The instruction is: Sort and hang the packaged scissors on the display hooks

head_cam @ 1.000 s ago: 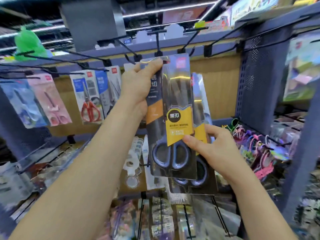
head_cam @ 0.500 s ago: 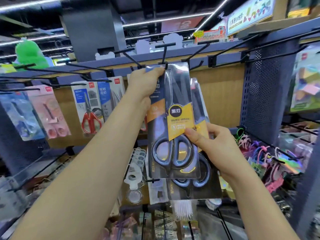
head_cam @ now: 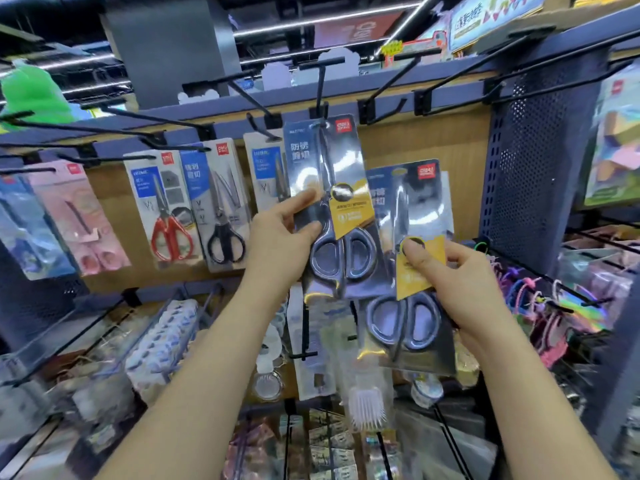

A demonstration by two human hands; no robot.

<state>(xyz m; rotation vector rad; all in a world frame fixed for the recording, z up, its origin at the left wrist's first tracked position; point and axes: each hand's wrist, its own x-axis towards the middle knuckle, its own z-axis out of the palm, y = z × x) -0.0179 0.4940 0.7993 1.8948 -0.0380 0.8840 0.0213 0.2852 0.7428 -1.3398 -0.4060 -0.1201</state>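
Grey-handled scissors pack (head_cam: 341, 216) with yellow label, hanging from long black hook (head_cam: 321, 85), second matching pack (head_cam: 405, 313) lower and just right, off the hooks, slightly tilted

Left hand (head_cam: 277, 233) drops from front pack's (head_cam: 332, 188) top edge to its mid left edge and pinches there. Pack top now sits on the hook (head_cam: 320, 88), no fingers up there. Right hand (head_cam: 460, 285) pulls second pack (head_cam: 415, 209) out from behind; it now sits at 4 o'clock of front pack, barely overlapping. Right thumb lands on second pack's yellow label.
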